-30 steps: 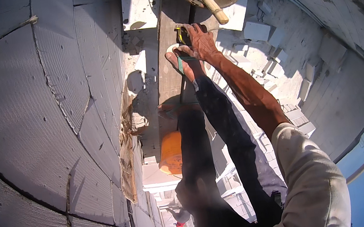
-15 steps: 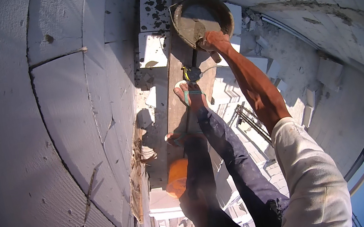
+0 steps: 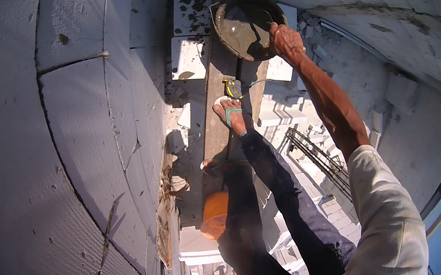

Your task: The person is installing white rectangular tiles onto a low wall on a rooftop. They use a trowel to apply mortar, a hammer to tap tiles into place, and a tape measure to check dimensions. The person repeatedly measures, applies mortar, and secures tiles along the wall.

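Note:
My right hand (image 3: 286,43) is closed at the right rim of a round, dark mortar bucket (image 3: 223,41). Wet grey mortar (image 3: 238,35) fills the bucket's inside, with a dark shadow of the hand across it. The hand grips a trowel (image 3: 269,15); only a thin metal part shows above the fingers, and its blade is hard to make out. Outside the picture is my left hand. The bucket stands at the far end of a wooden plank (image 3: 212,121), beyond my sandalled feet.
A yellow and black tape measure (image 3: 233,88) lies on the plank before my front foot. To the left rises a pale block wall (image 3: 84,125). White blocks (image 3: 188,56) flank the bucket. Lower down are an orange bucket (image 3: 215,215) and steel bars (image 3: 317,159).
My right hand has moved right, from over the near part of the bucket to its right rim. The trowel blade, seen over the bucket before, no longer shows plainly.

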A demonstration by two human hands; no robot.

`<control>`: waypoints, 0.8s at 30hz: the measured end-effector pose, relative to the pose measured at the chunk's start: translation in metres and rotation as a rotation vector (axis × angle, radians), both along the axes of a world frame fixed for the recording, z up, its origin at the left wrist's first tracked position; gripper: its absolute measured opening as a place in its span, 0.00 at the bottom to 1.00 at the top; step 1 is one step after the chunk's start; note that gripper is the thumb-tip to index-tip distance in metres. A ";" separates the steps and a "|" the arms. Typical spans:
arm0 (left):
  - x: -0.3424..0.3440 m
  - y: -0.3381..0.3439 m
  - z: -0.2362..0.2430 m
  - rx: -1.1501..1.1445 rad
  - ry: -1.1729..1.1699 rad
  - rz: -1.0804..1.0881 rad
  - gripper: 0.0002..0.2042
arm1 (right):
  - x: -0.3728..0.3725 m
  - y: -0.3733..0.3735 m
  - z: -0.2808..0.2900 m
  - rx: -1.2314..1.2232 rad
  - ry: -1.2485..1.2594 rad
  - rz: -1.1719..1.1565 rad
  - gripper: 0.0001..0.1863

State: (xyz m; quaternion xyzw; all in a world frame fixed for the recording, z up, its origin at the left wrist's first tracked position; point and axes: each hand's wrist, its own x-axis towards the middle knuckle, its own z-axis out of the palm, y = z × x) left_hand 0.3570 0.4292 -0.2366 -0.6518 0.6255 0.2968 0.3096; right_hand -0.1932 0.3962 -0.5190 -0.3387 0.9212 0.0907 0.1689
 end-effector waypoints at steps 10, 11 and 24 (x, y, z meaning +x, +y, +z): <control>-0.014 -0.007 0.003 -0.042 -0.001 -0.045 0.21 | 0.033 0.046 -0.025 -0.435 -0.586 -0.398 0.20; -0.027 -0.009 0.011 -0.024 -0.048 -0.001 0.21 | 0.042 0.036 -0.015 -0.485 -0.630 -0.431 0.20; -0.001 -0.010 0.014 0.019 -0.025 0.026 0.24 | 0.175 -0.048 0.278 -0.942 -1.026 -0.356 0.13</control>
